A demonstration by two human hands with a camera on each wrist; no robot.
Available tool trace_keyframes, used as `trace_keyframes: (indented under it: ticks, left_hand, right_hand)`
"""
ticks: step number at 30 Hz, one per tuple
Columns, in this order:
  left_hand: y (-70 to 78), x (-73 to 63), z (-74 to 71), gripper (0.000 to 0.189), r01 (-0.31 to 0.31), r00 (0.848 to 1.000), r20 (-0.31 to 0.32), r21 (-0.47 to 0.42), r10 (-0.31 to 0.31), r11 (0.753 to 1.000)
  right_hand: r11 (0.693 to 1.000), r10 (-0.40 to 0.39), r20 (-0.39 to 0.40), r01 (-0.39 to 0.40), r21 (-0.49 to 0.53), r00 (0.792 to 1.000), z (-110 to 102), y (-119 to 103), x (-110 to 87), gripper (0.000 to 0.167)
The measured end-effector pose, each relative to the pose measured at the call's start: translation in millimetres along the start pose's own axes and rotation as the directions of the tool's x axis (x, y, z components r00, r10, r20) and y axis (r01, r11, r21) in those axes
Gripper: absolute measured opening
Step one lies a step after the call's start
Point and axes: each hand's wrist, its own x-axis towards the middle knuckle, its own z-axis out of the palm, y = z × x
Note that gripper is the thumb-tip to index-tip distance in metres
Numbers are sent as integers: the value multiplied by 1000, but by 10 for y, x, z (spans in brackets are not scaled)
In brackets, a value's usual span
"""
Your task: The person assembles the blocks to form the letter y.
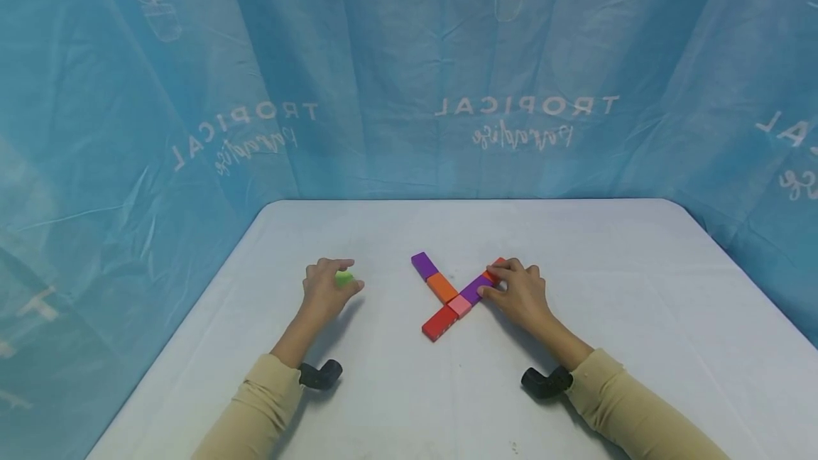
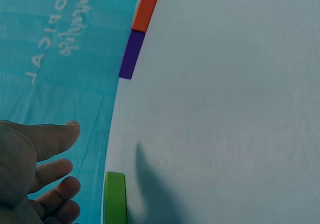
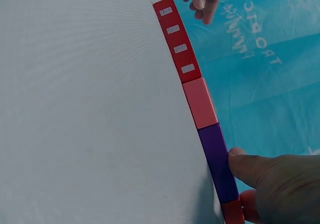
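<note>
My left hand (image 1: 324, 292) is at the left, thumb and fingers spread apart around a light green block (image 1: 344, 278). In the left wrist view a gap shows between the fingers and the green block (image 2: 115, 198). On the right, my right hand (image 1: 520, 297) reaches over the upper end of a row of blocks. Its thumb (image 3: 245, 163) is at the upper edge of a purple block (image 3: 218, 164), and a finger is beside an orange-red block (image 3: 233, 212). The near faces of both stay uncovered. A pink block (image 1: 459, 306) and a red block (image 1: 439, 324) continue the row.
A second arm of blocks, orange (image 1: 442, 288) then purple (image 1: 424, 265), branches from the row toward the upper left. All lie on a white table (image 1: 383, 403). A blue printed curtain (image 1: 396, 55) hangs behind and at the sides. Black wrist mounts (image 1: 322, 375) hang under both forearms.
</note>
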Motion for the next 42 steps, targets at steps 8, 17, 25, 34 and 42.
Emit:
trace_keyframes:
  ticks: [8,17,25,34,42]
  left_hand:
    - [-125,57,-45,54,58,998,-4,33,-58,998]
    - [-231,108,-57,56,122,992,15,34,-122,992]
    - [-274,136,-34,52,136,990,22,46,-137,990]
    - [-295,148,1,49,150,987,50,50,-152,987]
    - [-283,130,-15,48,151,986,63,20,-152,988]
  right_hand:
    - [1000,-2,-2,2,2,1000,0,4,2,52]
    - [1000,-16,-5,16,-2,1000,0,6,2,51]
    - [1000,-12,0,12,3,1000,1,2,1,51]
    - [1000,-4,-1,4,4,1000,-9,3,2,51]
    - [1000,-11,-2,11,1,1000,-10,2,-4,51]
